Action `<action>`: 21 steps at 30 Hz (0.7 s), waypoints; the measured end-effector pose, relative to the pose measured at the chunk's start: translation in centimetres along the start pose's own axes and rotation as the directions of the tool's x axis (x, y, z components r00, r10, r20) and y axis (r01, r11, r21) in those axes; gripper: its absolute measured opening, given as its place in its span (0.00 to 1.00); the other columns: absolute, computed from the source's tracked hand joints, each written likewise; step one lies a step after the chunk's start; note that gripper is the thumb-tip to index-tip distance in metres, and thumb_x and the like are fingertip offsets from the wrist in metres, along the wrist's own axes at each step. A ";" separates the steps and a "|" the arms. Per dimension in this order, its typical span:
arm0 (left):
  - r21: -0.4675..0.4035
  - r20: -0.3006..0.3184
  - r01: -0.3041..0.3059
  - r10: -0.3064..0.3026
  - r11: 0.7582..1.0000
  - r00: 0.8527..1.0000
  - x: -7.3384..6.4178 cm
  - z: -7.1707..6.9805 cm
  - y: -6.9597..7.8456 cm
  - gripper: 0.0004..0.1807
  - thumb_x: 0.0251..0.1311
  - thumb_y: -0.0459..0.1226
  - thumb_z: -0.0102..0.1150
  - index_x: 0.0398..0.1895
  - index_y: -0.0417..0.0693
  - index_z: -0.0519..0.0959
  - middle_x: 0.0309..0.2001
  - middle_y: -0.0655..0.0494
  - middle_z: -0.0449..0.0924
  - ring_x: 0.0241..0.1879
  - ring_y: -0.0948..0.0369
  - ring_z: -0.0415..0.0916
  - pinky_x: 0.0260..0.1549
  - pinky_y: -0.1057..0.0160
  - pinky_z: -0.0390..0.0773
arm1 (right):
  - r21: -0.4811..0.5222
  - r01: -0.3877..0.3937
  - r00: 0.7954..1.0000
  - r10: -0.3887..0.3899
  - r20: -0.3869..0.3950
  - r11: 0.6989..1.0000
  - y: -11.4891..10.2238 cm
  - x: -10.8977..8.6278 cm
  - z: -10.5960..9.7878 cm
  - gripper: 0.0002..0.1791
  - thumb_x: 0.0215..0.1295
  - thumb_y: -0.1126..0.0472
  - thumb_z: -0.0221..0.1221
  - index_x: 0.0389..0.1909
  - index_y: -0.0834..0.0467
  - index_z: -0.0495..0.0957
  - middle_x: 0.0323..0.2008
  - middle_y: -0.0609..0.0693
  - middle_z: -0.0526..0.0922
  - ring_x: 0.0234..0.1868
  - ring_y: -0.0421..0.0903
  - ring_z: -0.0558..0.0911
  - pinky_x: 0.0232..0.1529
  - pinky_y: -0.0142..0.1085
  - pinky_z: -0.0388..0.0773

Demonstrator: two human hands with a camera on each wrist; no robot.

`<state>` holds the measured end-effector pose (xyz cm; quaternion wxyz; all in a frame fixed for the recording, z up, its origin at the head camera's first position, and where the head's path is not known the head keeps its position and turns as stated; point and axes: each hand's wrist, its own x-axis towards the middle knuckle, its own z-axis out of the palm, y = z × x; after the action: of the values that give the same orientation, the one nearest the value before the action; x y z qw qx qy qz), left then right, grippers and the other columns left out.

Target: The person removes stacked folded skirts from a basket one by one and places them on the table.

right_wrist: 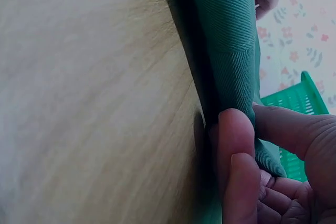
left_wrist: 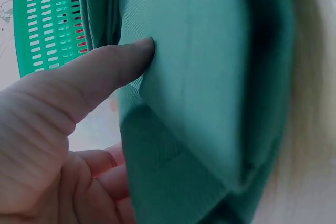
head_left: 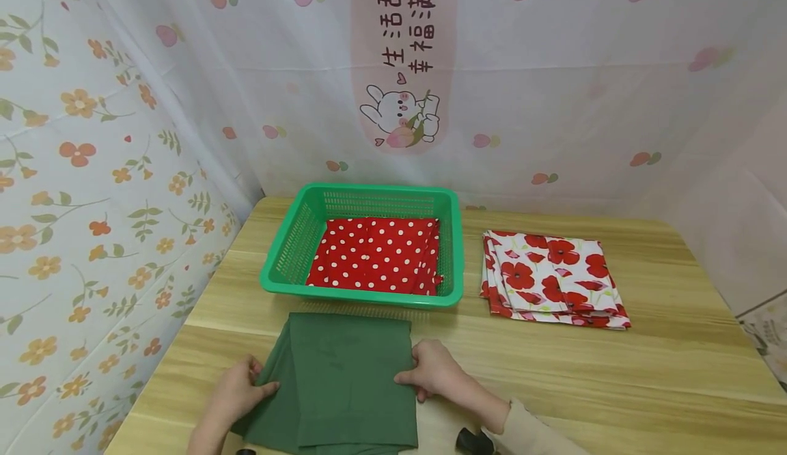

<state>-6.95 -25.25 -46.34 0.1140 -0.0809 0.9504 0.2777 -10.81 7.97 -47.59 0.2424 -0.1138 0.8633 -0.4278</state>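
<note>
A folded dark green cloth (head_left: 353, 380) lies at the front of the table, its layers stacked and its left part slanting outward. My left hand (head_left: 236, 391) pinches its left edge. In the left wrist view the thumb presses on top of the green fabric (left_wrist: 194, 77), and the other fingers are partly hidden behind it. At the opposite edge my right hand (head_left: 433, 371) grips the folded layers, thumb on one side and fingers curled on the other. The right wrist view shows those fingers (right_wrist: 239, 182) right at the tabletop.
Behind the cloth stands a green plastic basket (head_left: 363, 296) holding a folded red polka-dot cloth (head_left: 381, 257). To its right lies a folded white cloth with red poppies (head_left: 553, 277). The wooden table (head_left: 664, 366) meets patterned curtains (head_left: 522, 100) at the back and left.
</note>
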 end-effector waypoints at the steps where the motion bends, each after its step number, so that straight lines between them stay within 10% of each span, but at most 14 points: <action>1: 0.015 -0.007 0.003 -0.003 1.000 1.000 -0.1 0.0 0.0 0.19 0.44 0.37 0.71 0.28 0.37 0.69 0.23 0.51 0.70 0.23 0.58 0.67 0.20 0.61 0.70 | -0.016 0.002 1.000 -0.002 -0.004 1.000 0.0 0.0 0.0 0.20 0.49 0.60 0.70 0.11 0.59 0.68 0.04 0.47 0.70 0.05 0.37 0.71 0.10 0.27 0.66; 21: -0.050 -0.090 -0.160 0.155 0.986 0.984 1.0 -3.0 3.9 0.14 0.54 0.36 0.65 0.33 0.35 0.72 0.25 0.54 0.77 0.25 0.61 0.75 0.22 0.64 0.73 | -0.038 0.232 0.967 -0.235 -0.103 0.972 -2.0 -0.9 -3.8 0.16 0.60 0.55 0.62 0.18 0.60 0.78 0.09 0.48 0.75 0.11 0.45 0.76 0.11 0.28 0.61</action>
<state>-9.27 -23.71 -42.18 0.0483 -0.0203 0.9496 0.3091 -12.03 9.75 -43.78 0.1425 -0.1947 0.8609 -0.4479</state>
